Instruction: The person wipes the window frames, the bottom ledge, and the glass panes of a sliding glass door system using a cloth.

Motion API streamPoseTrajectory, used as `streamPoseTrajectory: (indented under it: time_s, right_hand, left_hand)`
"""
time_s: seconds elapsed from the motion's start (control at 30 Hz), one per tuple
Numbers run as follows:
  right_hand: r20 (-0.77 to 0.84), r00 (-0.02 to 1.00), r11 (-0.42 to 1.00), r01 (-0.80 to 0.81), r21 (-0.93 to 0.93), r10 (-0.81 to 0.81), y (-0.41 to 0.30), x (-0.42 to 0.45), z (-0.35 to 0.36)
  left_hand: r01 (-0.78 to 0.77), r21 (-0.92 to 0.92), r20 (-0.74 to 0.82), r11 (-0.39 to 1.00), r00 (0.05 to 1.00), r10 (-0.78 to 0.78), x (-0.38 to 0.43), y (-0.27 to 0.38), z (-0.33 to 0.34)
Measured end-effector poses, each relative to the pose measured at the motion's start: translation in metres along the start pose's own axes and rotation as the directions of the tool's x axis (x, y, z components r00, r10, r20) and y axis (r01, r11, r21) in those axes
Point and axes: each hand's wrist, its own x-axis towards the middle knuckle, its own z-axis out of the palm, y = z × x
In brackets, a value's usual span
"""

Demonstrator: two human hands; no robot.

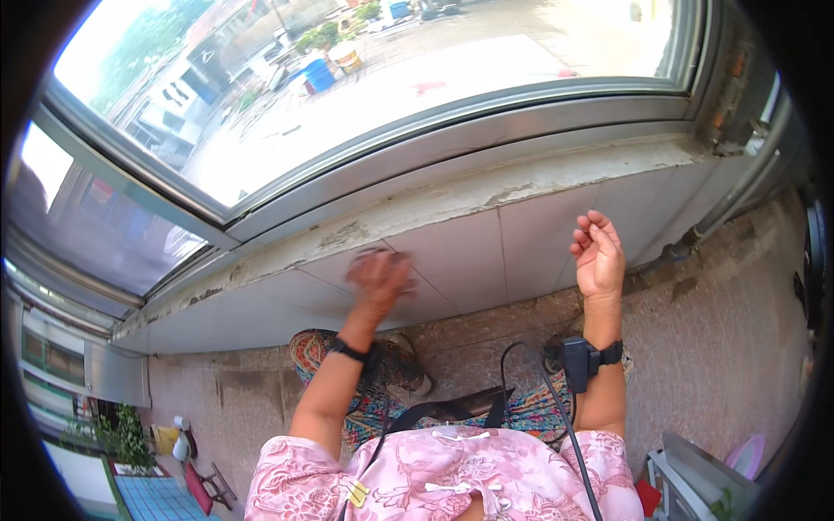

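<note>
My left hand (381, 277) is blurred in front of the tiled wall (456, 254) below the window ledge. Whether it holds anything is unclear, and contact with the tiles cannot be told. Farther right, my right hand (597, 257) is raised, palm showing and fingers loosely curled, with nothing visible in it. Above both hands runs the worn ledge (430, 218), its coating chipped in places. Over the ledge stands a metal-framed sliding window (482, 133). A black device (576, 365) is strapped to my right forearm, and a dark strap (352, 352) circles my left wrist.
A black cable (554, 391) loops in front of my body. At right, a pipe (743, 189) runs down beside the wall to the floor (710, 345). Behind me are a grey cabinet (684, 482), a blue checked table (159, 498), a red stool (199, 488) and a plant (124, 436).
</note>
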Motion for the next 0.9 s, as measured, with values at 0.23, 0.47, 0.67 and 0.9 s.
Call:
streamPoseTrajectory:
  time_s: [0.23,0.47,0.67,0.9]
  right_hand:
    - [0.102,0.992,0.997,-0.070,-0.026,0.072,0.022,0.006,0.020]
    - [0.097,0.994,0.982,-0.039,-0.187,0.058,0.035,0.014,0.014]
    - [0.067,0.995,0.964,-0.050,-0.261,0.069,0.028,0.001,0.009]
    - [0.126,0.989,0.947,-0.039,-0.318,0.083,0.039,0.009,0.019]
  left_hand:
    - [0.820,-0.138,-0.414,0.556,0.462,-0.785,-0.047,-0.035,-0.008]
    - [0.356,0.063,-0.253,0.932,0.909,-0.331,0.017,0.017,0.000]
    - [0.786,-0.080,-0.409,0.613,0.535,-0.740,-0.020,-0.039,-0.060]
    - [0.696,-0.213,-0.366,0.686,0.594,-0.716,0.021,-0.009,-0.050]
